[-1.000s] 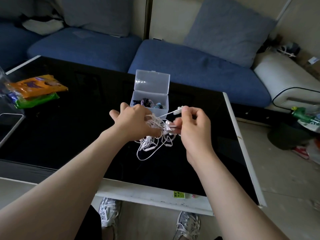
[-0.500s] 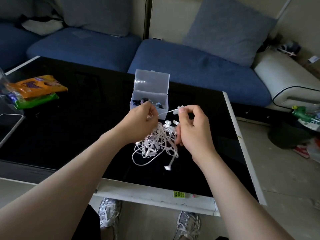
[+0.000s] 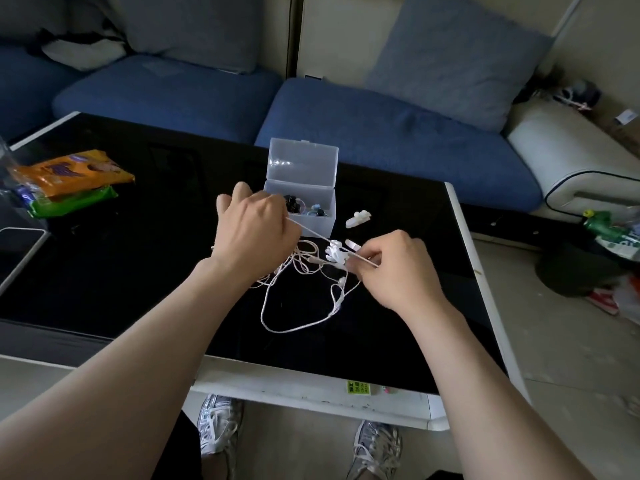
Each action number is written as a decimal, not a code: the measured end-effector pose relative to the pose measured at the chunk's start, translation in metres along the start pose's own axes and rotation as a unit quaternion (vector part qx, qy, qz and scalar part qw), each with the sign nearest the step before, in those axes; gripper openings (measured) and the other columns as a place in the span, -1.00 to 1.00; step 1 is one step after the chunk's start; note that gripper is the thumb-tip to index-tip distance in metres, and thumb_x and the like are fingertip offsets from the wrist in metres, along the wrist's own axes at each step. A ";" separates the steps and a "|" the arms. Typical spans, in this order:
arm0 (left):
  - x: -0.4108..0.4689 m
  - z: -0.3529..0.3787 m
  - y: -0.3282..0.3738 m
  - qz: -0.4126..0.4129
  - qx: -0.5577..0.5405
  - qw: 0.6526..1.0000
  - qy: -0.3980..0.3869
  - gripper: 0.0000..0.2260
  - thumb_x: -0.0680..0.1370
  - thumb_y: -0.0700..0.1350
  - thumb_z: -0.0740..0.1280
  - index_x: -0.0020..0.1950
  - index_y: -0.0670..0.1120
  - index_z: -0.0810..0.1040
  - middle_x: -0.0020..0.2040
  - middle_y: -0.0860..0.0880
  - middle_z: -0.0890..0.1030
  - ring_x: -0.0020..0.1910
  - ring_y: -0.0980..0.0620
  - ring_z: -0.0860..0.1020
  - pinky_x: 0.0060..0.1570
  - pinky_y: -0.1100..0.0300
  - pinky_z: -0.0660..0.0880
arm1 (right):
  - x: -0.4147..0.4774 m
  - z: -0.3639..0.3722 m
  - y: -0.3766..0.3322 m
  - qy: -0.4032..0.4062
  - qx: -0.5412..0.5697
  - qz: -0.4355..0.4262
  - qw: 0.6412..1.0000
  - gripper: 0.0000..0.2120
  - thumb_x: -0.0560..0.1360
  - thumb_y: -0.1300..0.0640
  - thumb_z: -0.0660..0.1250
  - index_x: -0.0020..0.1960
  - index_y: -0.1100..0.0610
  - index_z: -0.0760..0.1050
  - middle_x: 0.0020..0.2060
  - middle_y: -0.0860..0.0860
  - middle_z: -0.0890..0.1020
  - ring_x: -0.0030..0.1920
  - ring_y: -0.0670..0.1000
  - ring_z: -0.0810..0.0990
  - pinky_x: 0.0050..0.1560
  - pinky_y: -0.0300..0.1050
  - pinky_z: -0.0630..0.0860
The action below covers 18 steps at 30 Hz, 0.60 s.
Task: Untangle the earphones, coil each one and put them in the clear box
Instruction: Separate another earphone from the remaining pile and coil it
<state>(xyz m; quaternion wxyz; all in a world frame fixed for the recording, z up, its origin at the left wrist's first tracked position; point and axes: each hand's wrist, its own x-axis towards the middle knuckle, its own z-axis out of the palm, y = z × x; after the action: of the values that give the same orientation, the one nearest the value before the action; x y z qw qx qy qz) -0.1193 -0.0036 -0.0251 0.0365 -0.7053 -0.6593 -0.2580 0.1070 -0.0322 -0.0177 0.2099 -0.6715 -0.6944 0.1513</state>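
Note:
A tangle of white earphone cables [image 3: 301, 292] lies on the black table [image 3: 138, 271] between my hands. My left hand [image 3: 256, 233] grips part of the bundle and one cable runs taut from it to my right hand [image 3: 398, 271], which pinches that cable beside a cluster of white earbuds [image 3: 335, 255]. A long loop trails toward the table's front. Behind the tangle stands the clear box [image 3: 313, 221], lid up, with dark and coloured earphones inside. A white earbud piece [image 3: 358, 218] lies on the table right of the box.
Orange and green snack packets [image 3: 69, 183] lie at the table's left, with a phone [image 3: 17, 247] at the left edge. A blue sofa [image 3: 381, 133] runs behind the table. The table's white right edge [image 3: 464, 258] is near my right hand.
My hands have drawn apart, stretching one cable taut between them. The tangle has loosened and spread on the table, and a white earbud piece now lies right of the box.

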 end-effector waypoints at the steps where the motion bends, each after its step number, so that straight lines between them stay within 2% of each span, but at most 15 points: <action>1: 0.002 -0.004 0.001 -0.016 0.002 1.000 0.000 -0.84 0.48 0.01 0.34 -0.15 -0.07 0.57 -0.14 0.02 0.58 0.04 -0.14 0.36 -0.02 0.01 0.15 | 0.000 -0.001 0.001 0.015 -0.018 0.001 1.000 -0.74 0.56 -0.15 0.50 -0.21 -0.03 0.69 -0.36 -0.05 0.64 -0.30 0.05 0.64 -0.28 -0.02 0.59; 2: 0.002 -0.007 0.002 -0.028 0.009 1.000 -0.009 -0.84 0.45 0.05 0.36 -0.16 -0.04 0.57 -0.13 0.02 0.56 0.07 -0.14 0.34 0.00 0.00 0.15 | 0.000 -0.002 0.003 0.030 -0.041 0.006 0.999 -0.64 0.61 -0.17 0.43 -0.26 0.02 0.63 -0.38 -0.03 0.60 -0.32 0.09 0.61 -0.29 -0.03 0.53; 4: 0.002 -0.009 0.000 -0.033 0.037 0.998 -0.038 -0.80 0.42 0.10 0.36 -0.18 -0.02 0.58 -0.11 0.02 0.52 0.10 -0.14 0.30 0.03 -0.04 0.17 | -0.002 -0.003 0.006 0.072 -0.069 0.046 0.994 -0.52 0.69 -0.18 0.28 -0.33 0.03 0.53 -0.39 -0.02 0.58 -0.26 0.14 0.57 -0.14 0.00 0.45; 5: 0.000 -0.008 -0.003 -0.038 0.052 0.996 -0.054 -0.79 0.43 0.11 0.35 -0.18 -0.02 0.58 -0.09 0.01 0.52 0.10 -0.14 0.29 0.03 -0.05 0.18 | -0.002 -0.005 0.007 0.089 -0.029 0.079 0.992 -0.51 0.70 -0.18 0.25 -0.32 0.03 0.57 -0.38 -0.04 0.61 -0.22 0.13 0.60 -0.06 -0.01 0.47; 6: -0.001 -0.007 -0.005 -0.046 0.064 0.994 -0.071 -0.79 0.46 0.11 0.33 -0.16 -0.03 0.57 -0.08 0.00 0.52 0.11 -0.15 0.29 0.04 -0.06 0.19 | -0.001 -0.008 0.008 0.097 0.070 0.122 0.985 -0.54 0.69 -0.16 0.27 -0.27 0.03 0.64 -0.36 -0.05 0.66 -0.18 0.11 0.66 -0.06 -0.07 0.51; 7: -0.002 -0.006 -0.008 -0.055 0.072 0.992 -0.085 -0.79 0.50 0.09 0.32 -0.12 -0.04 0.55 -0.06 -0.01 0.53 0.13 -0.16 0.29 0.04 -0.07 0.19 | 0.000 -0.011 0.007 0.097 0.203 0.166 0.960 -0.60 0.68 -0.13 0.32 -0.21 0.05 0.69 -0.36 -0.05 0.69 -0.16 0.08 0.72 -0.12 -0.18 0.54; 8: -0.003 -0.004 -0.010 -0.062 0.079 0.990 -0.098 -0.80 0.55 0.07 0.29 -0.09 -0.05 0.51 -0.05 -0.02 0.54 0.15 -0.17 0.29 0.04 -0.08 0.19 | 0.000 -0.015 0.005 0.092 0.316 0.210 0.920 -0.66 0.65 -0.11 0.39 -0.16 0.09 0.71 -0.39 -0.05 0.68 -0.15 0.07 0.76 -0.17 -0.22 0.55; 9: -0.004 -0.002 -0.011 -0.068 0.085 0.988 -0.109 -0.81 0.60 0.05 0.26 -0.06 -0.06 0.46 -0.03 -0.03 0.55 0.17 -0.18 0.30 0.05 -0.09 0.19 | 0.000 -0.019 0.002 0.082 0.392 0.247 0.882 -0.68 0.60 -0.10 0.47 -0.12 0.15 0.70 -0.42 -0.04 0.66 -0.16 0.07 0.78 -0.12 -0.17 0.58; 11: -0.006 0.001 -0.012 -0.070 0.088 0.985 -0.128 -0.79 0.67 0.07 0.22 -0.01 -0.06 0.41 -0.01 -0.04 0.58 0.20 -0.19 0.30 0.05 -0.09 0.19 | -0.002 -0.022 -0.001 0.052 0.451 0.305 0.837 -0.66 0.52 -0.10 0.56 -0.09 0.19 0.64 -0.46 -0.03 0.59 -0.30 0.02 0.70 -0.10 -0.05 0.59; 14: -0.006 0.003 -0.011 -0.064 0.079 0.980 -0.168 -0.70 0.66 0.24 0.27 0.05 0.02 0.55 0.01 0.02 0.61 0.22 -0.17 0.32 0.07 -0.10 0.18 | -0.004 -0.022 -0.005 -0.003 0.518 0.328 0.790 -0.78 0.57 -0.01 0.48 -0.04 0.15 0.58 -0.54 -0.07 0.37 -0.46 -0.05 0.42 -0.30 -0.12 0.43; 15: -0.004 0.003 -0.010 -0.063 0.074 0.978 -0.185 -0.69 0.64 0.28 0.29 0.02 0.06 0.61 0.00 0.03 0.62 0.23 -0.16 0.35 0.11 -0.11 0.20 | -0.004 -0.023 -0.007 -0.013 0.520 0.322 0.791 -0.85 0.59 0.06 0.42 0.00 0.16 0.58 -0.54 -0.07 0.33 -0.48 -0.05 0.38 -0.35 -0.14 0.38; 16: -0.003 0.004 -0.010 -0.059 0.066 0.976 -0.200 -0.66 0.62 0.32 0.31 -0.04 0.07 0.64 -0.04 0.04 0.64 0.21 -0.14 0.41 0.16 -0.13 0.23 | -0.005 -0.024 -0.008 -0.021 0.499 0.308 0.810 -0.90 0.59 0.14 0.38 0.02 0.17 0.60 -0.53 -0.07 0.35 -0.50 -0.05 0.40 -0.37 -0.14 0.39; 18: -0.003 0.003 -0.012 -0.050 0.030 0.972 -0.229 -0.60 0.56 0.35 0.36 -0.18 0.05 0.64 -0.17 0.04 0.64 0.04 -0.07 0.56 0.14 -0.11 0.33 | -0.008 -0.025 -0.010 -0.042 0.415 0.254 0.873 -0.87 0.53 0.23 0.32 -0.03 0.18 0.65 -0.44 0.00 0.49 -0.46 0.00 0.55 -0.33 -0.08 0.56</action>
<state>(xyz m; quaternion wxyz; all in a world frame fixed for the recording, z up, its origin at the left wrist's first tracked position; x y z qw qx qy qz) -0.1299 -0.0032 -0.0321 -0.1070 -0.7102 -0.6921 -0.0715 0.1106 -0.0422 0.0085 0.3948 -0.6686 -0.3816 0.5015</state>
